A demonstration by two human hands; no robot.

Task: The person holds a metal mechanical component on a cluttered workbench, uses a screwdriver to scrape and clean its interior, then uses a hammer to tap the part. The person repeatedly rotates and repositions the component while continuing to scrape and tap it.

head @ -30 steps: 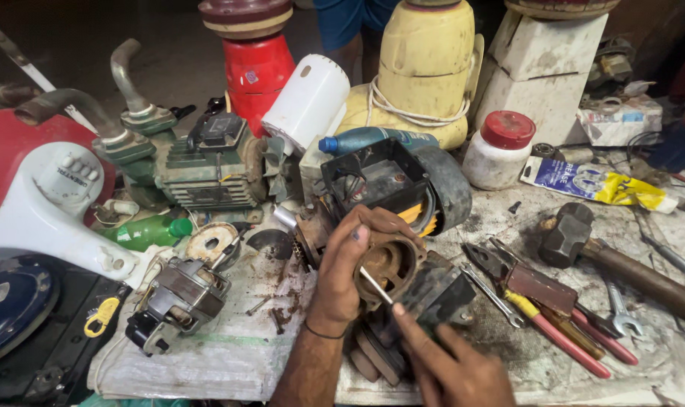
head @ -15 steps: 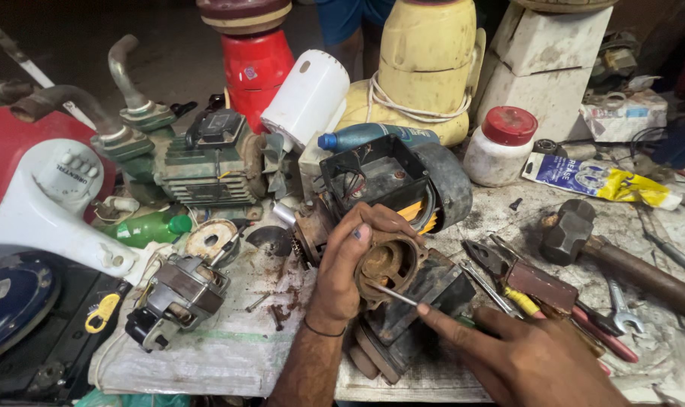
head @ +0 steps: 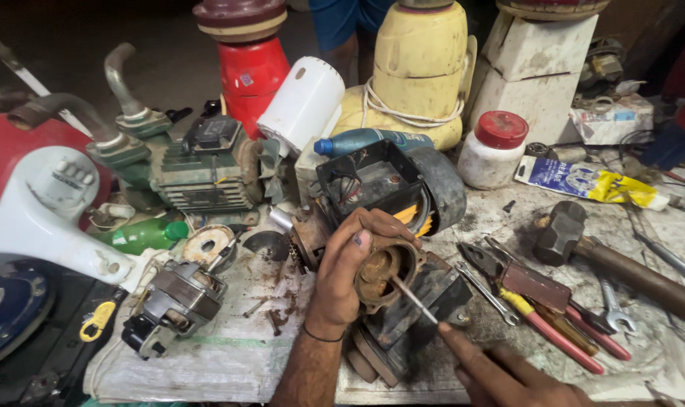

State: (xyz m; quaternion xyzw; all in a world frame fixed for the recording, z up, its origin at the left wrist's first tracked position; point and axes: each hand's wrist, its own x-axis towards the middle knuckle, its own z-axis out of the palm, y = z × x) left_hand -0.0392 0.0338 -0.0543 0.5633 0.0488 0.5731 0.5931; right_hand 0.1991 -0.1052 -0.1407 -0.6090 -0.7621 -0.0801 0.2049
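My left hand (head: 348,273) grips the rusty round pump housing (head: 383,273) at the middle of the bench, fingers curled over its rim. My right hand (head: 504,371), at the bottom edge, holds a thin metal rod (head: 412,298) whose tip reaches into the rusty cavity of the housing. The housing belongs to a black motor (head: 391,185) with an open terminal box and orange windings showing, lying just behind it.
Pliers with red and yellow handles (head: 542,316), a spanner (head: 612,309) and a heavy hammer (head: 583,241) lie to the right. A small motor part (head: 175,305) sits on the left, a green pump (head: 195,169) behind it. A red-lidded white jar (head: 494,151) and yellow tube (head: 587,181) stand farther back.
My right hand slid right and lower along the rod, which stays in the housing. My left hand kept its grip on the housing.
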